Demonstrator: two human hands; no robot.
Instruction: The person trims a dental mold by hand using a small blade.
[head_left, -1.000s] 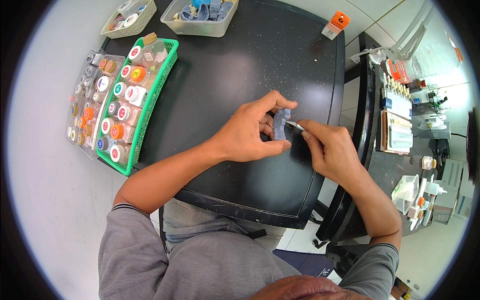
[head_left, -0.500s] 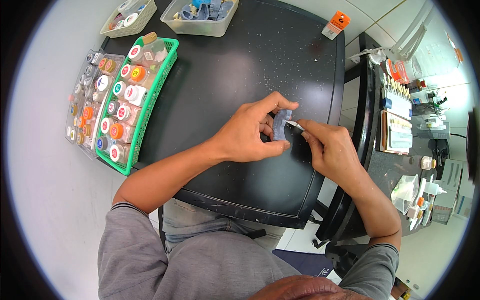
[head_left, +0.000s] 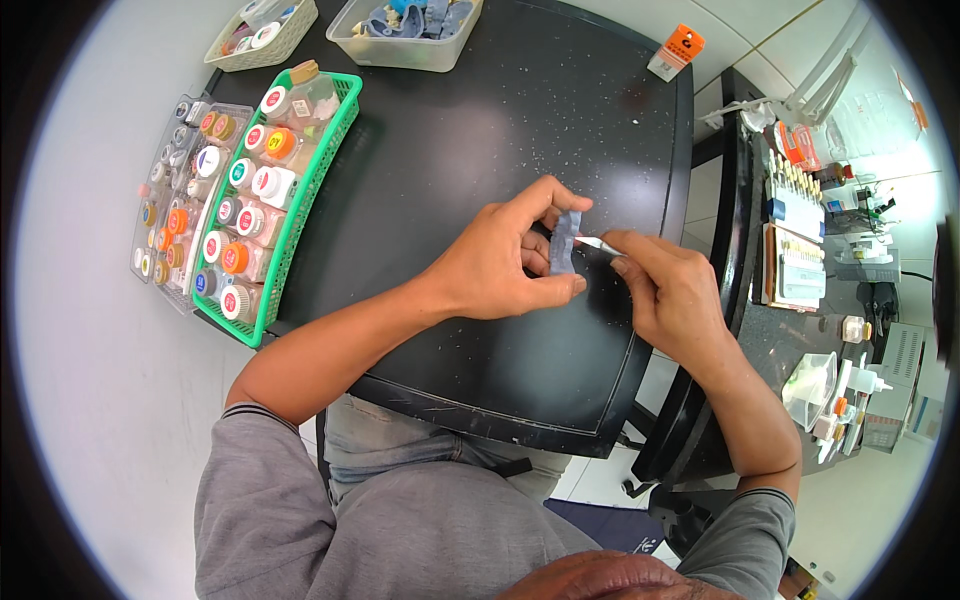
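Observation:
My left hand (head_left: 496, 256) pinches the two ends of a blue-grey dental mould piece (head_left: 564, 246) between thumb and fingers. The mould piece is narrow, slightly curved and stands upright over the black table. In my right hand (head_left: 678, 292) is a slim tool with a white pointed tip (head_left: 597, 244), perhaps a small knife, gripped between thumb and forefinger. Its tip points left and lies at or very near the right side of the mould piece; contact cannot be made out. Most of the tool's handle is hidden in my fingers.
The black table (head_left: 450, 150) carries scattered white crumbs. To the left stand a green basket (head_left: 322, 165) and a clear box of capped bottles. A clear tub (head_left: 405, 54) of blue mould pieces and an orange-white carton (head_left: 676, 53) sit farther back. Right is a cluttered counter (head_left: 745, 345).
The mould piece has turned more edge-on in my left hand. My right hand has drawn the tool slightly to the right, and its tip no longer overlaps the piece's face.

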